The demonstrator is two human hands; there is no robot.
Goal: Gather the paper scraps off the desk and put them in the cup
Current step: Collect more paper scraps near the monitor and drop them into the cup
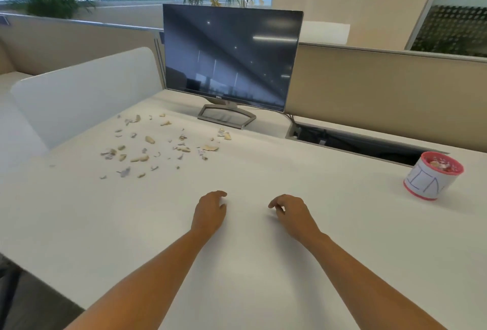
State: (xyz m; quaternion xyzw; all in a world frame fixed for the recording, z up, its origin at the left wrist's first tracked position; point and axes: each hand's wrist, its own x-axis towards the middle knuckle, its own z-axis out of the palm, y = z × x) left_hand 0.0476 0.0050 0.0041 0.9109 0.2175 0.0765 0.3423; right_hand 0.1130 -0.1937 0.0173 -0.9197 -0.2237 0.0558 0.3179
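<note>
So both hands are hovering low over the bare middle of the desk (263,264) right now, holding nothing. The left hand (209,212) and right hand (291,212) are both loosely curled, fingers slack and a bit apart, not pinching anything. The paper scraps (158,145) are lying scattered on the far left, in front of the monitor (232,55), well apart from either hand. The cup (432,175) is sitting way over on the right and looks like it's already holding a few bits. I'd say they're between trips, so the next move is reaching far-left and sweeping or pinching up a bunch, then carrying it right across to the cup
</note>
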